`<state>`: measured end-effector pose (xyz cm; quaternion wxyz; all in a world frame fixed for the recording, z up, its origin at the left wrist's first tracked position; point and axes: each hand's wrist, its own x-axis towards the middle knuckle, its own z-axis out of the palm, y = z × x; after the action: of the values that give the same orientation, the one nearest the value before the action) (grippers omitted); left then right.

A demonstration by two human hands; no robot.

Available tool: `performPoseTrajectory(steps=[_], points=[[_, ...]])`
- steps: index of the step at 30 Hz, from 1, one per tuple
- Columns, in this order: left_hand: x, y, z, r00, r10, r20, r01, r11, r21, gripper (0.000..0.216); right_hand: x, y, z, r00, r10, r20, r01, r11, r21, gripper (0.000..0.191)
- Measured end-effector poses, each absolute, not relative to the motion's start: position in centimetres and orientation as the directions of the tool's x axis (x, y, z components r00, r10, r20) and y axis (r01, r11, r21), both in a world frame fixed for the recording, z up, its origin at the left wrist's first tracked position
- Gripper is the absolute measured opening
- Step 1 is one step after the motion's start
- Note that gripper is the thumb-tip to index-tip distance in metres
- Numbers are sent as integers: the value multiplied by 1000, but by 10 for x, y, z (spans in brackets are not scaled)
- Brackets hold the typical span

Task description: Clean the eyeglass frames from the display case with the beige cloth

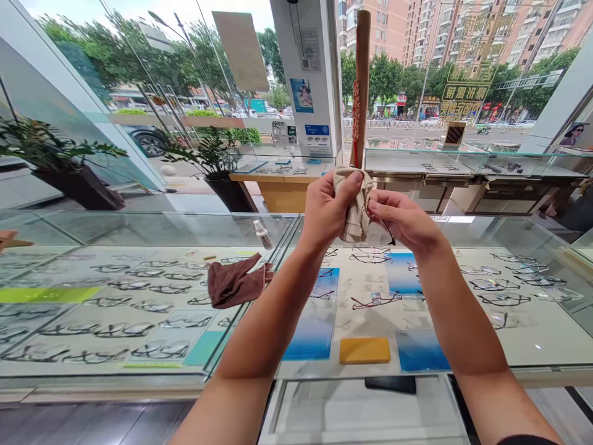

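In the head view I see two bare hands raised together over two glass display cases that meet at a seam. The left hand is closed around one beige cloth, its thumb pressed flat on the folds. The right hand has its thumb and fingertips pinched on one pair of glasses at the cloth's right edge; only a slim dark stretch ending in a curved tip shows below those fingers, and I can't tell how much of the rest the cloth wraps. So the glasses are up in the air, between the hands and above the right case. On the left case one brown cloth lies crumpled, with one small white bottle just beyond it. Frames sit in rows in both cases, too many and too overlapped for me to count surely, though I pick out one red frame below the hands. I count three blue sheets in the right case, one yellow case near its front edge, and one dark flat object lower down. Past the counter stand two potted plants and one wooden post.
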<state>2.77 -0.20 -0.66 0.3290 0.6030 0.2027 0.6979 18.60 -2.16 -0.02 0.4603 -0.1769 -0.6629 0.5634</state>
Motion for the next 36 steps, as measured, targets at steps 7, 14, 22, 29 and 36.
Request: performPoseTrajectory(steps=[7, 14, 22, 29, 36], points=[[6, 5, -1, 261, 712, 652, -274, -592, 758, 45, 204, -20, 7, -476, 771, 423, -197, 375, -906, 31], [10, -2, 0, 282, 719, 635, -313, -556, 770, 42, 195, -22, 5, -514, 772, 374, -287, 256, -923, 33], [27, -5, -7, 15, 705, 709, -224, -689, 689, 45, 187, -24, 1, -546, 747, 379, -295, 252, -922, 35], [35, 2, -15, -160, 689, 707, -159, -725, 670, 57, 181, -22, -3, -559, 730, 393, -261, 295, -919, 38], [15, 22, -11, -90, 773, 628, -277, -625, 730, 51, 195, -20, 1, -490, 778, 393, -275, 290, -917, 35]])
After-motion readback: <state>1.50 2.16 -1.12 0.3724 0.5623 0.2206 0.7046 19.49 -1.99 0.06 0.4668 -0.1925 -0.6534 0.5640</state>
